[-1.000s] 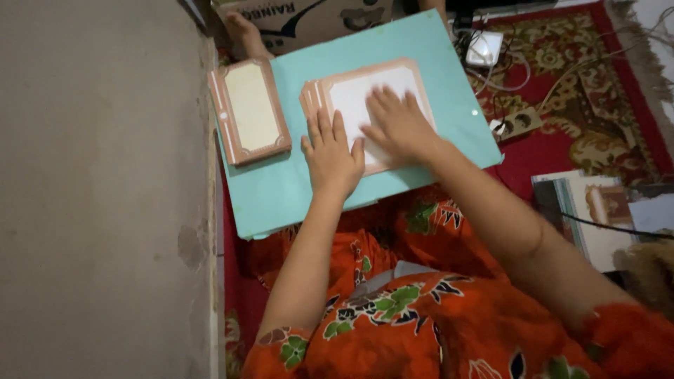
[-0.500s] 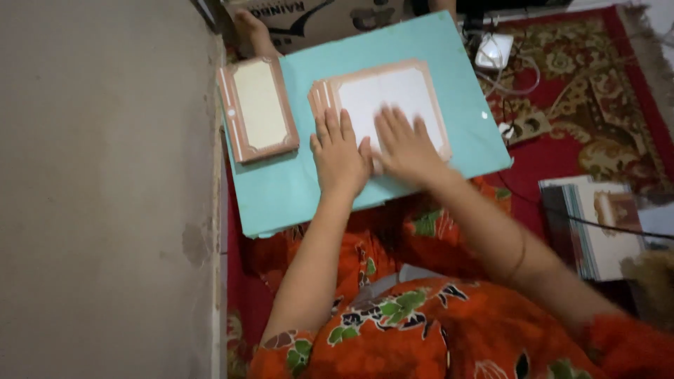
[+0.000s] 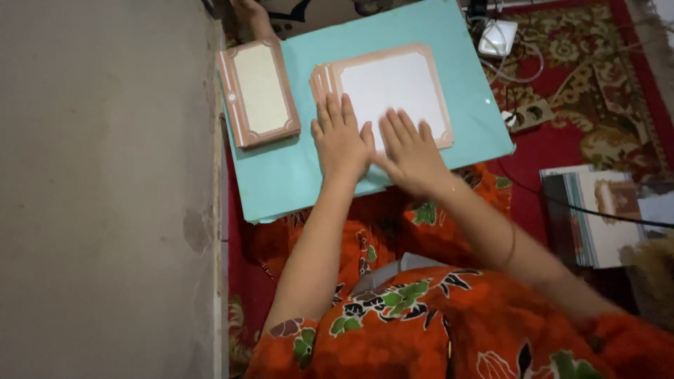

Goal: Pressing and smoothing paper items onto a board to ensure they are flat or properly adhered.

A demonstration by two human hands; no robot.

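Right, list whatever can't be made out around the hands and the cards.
Head view only:
- Near edge of the white card stack: covered by the left hand and right hand.
- How many cards the stack holds: edges too fine to count.
- Cardboard box beyond the turquoise board: cut off by the top edge.

A brown cardboard box (image 3: 316, 14) with dark print stands behind the turquoise board (image 3: 281, 182).

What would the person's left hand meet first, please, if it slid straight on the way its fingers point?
The left hand already rests on the pink-bordered card stack; sliding on, it would probably cross its left edge onto bare turquoise board.
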